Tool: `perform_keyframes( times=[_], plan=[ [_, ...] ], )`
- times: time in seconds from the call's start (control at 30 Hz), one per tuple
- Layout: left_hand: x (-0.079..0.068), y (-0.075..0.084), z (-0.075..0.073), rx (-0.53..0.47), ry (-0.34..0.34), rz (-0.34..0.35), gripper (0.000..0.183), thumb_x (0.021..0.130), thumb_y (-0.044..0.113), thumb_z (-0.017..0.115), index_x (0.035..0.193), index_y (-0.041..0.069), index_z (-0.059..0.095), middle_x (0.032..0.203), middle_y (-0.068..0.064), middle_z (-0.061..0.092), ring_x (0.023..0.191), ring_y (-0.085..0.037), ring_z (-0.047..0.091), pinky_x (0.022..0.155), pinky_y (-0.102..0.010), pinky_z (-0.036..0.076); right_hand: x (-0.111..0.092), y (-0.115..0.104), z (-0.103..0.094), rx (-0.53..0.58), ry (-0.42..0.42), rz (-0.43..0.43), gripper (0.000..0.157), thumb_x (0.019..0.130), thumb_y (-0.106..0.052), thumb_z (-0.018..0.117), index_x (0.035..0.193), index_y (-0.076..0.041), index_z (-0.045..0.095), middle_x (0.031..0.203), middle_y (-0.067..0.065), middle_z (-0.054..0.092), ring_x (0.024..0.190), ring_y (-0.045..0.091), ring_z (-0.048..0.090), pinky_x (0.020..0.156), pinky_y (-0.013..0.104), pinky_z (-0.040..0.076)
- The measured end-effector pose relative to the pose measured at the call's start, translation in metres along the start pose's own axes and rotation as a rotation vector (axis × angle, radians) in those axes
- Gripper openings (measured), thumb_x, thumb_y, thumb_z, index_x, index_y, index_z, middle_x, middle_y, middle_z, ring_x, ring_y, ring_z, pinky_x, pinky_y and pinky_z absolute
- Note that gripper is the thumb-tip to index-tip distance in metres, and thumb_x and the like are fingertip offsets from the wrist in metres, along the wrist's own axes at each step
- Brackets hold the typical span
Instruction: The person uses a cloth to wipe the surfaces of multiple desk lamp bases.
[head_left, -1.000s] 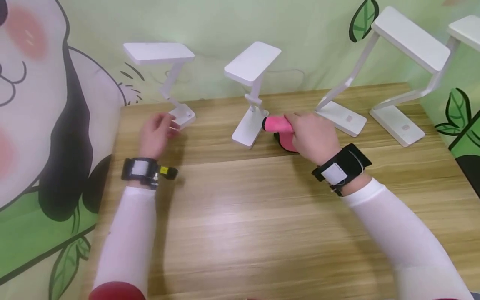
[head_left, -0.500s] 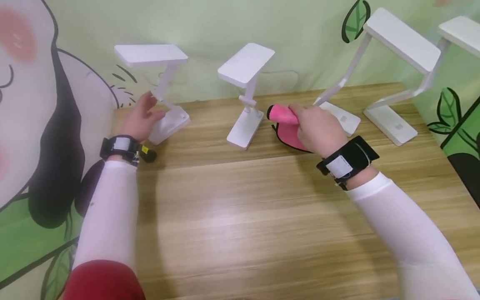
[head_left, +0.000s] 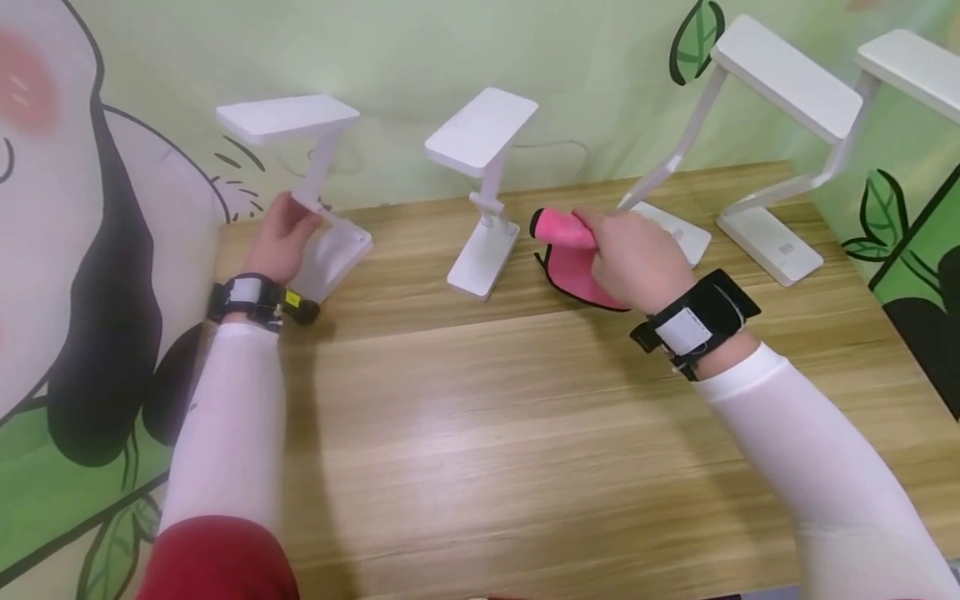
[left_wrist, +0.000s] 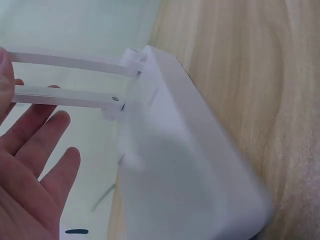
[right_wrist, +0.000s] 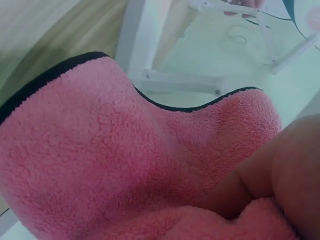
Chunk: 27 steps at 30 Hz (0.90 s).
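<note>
My left hand [head_left: 279, 242] pinches the lower arm of the leftmost white desk lamp [head_left: 333, 250]. In the left wrist view, the thumb lies in front of the lamp's thin twin bars and fingertips [left_wrist: 61, 117] show behind and below them. The lamp's flat base [left_wrist: 175, 145] leans close over the wood there, its near end blurred. My right hand [head_left: 645, 254] grips a pink fleecy cloth [head_left: 577, 271] with black edging, bunched at the top and hanging down to the table. The cloth fills much of the right wrist view.
A second white lamp [head_left: 483, 258] stands between the hands. Two taller lamps, one with its base [head_left: 678, 233] partly behind the right hand and another [head_left: 772, 246] further right, stand along the painted wall [head_left: 375, 50]. The wooden table [head_left: 480, 433] stretches in front.
The left hand has moved left and taken hold of the lamp's arm; that lamp's base has shifted slightly. The right hand keeps its grip while more of the cloth hangs into view.
</note>
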<state>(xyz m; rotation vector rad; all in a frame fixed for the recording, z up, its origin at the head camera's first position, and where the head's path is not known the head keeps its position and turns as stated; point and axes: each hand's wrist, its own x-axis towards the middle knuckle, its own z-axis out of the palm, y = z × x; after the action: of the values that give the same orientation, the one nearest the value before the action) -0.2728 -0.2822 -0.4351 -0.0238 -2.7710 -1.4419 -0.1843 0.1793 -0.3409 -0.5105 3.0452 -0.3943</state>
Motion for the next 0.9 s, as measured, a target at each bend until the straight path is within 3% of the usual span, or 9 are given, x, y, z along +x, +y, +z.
perform_keyframes(
  times=[0.13, 0.27, 0.43, 0.6, 0.67, 0.77, 0.83, 0.9],
  plan=[
    [-0.003, 0.002, 0.002, 0.069, -0.01, -0.021, 0.045, 0.101, 0.043, 0.055, 0.14, 0.021, 0.048, 0.145, -0.006, 0.051, 0.131, -0.02, 0.045, 0.109, -0.049, 0.036, 0.0, -0.006, -0.011, 0.041, 0.04, 0.0, 0.049, 0.088, 0.002, 0.045, 0.135, -0.008, 0.055, 0.094, 0.016, 0.064, 0.07, 0.031, 0.059, 0.06, 0.047, 0.053],
    [-0.006, 0.009, 0.012, 0.107, -0.026, 0.008, 0.044, 0.099, 0.047, 0.057, 0.136, 0.024, 0.055, 0.141, -0.003, 0.055, 0.127, -0.021, 0.05, 0.105, -0.051, 0.04, -0.003, -0.023, -0.021, 0.097, 0.098, -0.027, 0.044, 0.09, 0.001, 0.046, 0.132, -0.01, 0.058, 0.098, 0.014, 0.065, 0.075, 0.029, 0.059, 0.068, 0.048, 0.054],
    [-0.01, 0.022, 0.023, 0.108, -0.019, 0.062, 0.041, 0.097, 0.046, 0.06, 0.126, 0.017, 0.064, 0.131, -0.005, 0.062, 0.121, -0.022, 0.054, 0.1, -0.049, 0.044, -0.002, -0.06, -0.024, 0.149, 0.15, -0.142, 0.042, 0.09, 0.001, 0.048, 0.128, -0.01, 0.06, 0.097, 0.008, 0.065, 0.078, 0.022, 0.058, 0.072, 0.043, 0.054],
    [-0.013, 0.03, 0.025, 0.106, -0.051, 0.085, 0.044, 0.098, 0.048, 0.057, 0.129, 0.018, 0.064, 0.13, -0.005, 0.064, 0.118, -0.019, 0.056, 0.099, -0.046, 0.045, 0.011, -0.103, -0.016, 0.139, 0.123, -0.214, 0.042, 0.091, 0.0, 0.051, 0.132, -0.007, 0.057, 0.1, 0.01, 0.067, 0.081, 0.022, 0.06, 0.074, 0.04, 0.056],
    [-0.015, 0.032, 0.023, 0.092, -0.072, 0.083, 0.048, 0.099, 0.052, 0.054, 0.13, 0.017, 0.064, 0.13, -0.006, 0.064, 0.117, -0.019, 0.056, 0.098, -0.047, 0.045, 0.021, -0.12, -0.009, 0.11, 0.134, -0.235, 0.045, 0.091, -0.001, 0.054, 0.136, -0.004, 0.054, 0.109, 0.012, 0.067, 0.087, 0.023, 0.063, 0.077, 0.039, 0.057],
    [-0.017, 0.034, 0.017, 0.088, -0.101, 0.059, 0.057, 0.098, 0.06, 0.048, 0.127, 0.014, 0.064, 0.13, -0.008, 0.064, 0.116, -0.021, 0.054, 0.095, -0.047, 0.043, 0.043, -0.142, 0.014, 0.021, 0.229, -0.301, 0.05, 0.09, -0.003, 0.059, 0.14, -0.001, 0.051, 0.12, 0.015, 0.065, 0.097, 0.027, 0.065, 0.082, 0.04, 0.058],
    [-0.019, 0.035, 0.014, 0.074, -0.12, 0.041, 0.063, 0.098, 0.064, 0.044, 0.122, 0.009, 0.065, 0.121, -0.013, 0.066, 0.107, -0.026, 0.054, 0.089, -0.048, 0.042, 0.056, -0.154, 0.039, -0.052, 0.29, -0.36, 0.052, 0.09, -0.002, 0.06, 0.141, 0.0, 0.049, 0.122, 0.016, 0.063, 0.101, 0.027, 0.064, 0.082, 0.038, 0.058],
    [-0.019, 0.036, 0.013, 0.072, -0.141, 0.036, 0.066, 0.097, 0.066, 0.043, 0.122, 0.009, 0.065, 0.118, -0.014, 0.066, 0.107, -0.026, 0.054, 0.09, -0.048, 0.042, 0.064, -0.164, 0.069, -0.127, 0.283, -0.411, 0.051, 0.092, -0.002, 0.058, 0.142, -0.001, 0.048, 0.127, 0.017, 0.06, 0.108, 0.027, 0.061, 0.086, 0.037, 0.056]
  ],
)
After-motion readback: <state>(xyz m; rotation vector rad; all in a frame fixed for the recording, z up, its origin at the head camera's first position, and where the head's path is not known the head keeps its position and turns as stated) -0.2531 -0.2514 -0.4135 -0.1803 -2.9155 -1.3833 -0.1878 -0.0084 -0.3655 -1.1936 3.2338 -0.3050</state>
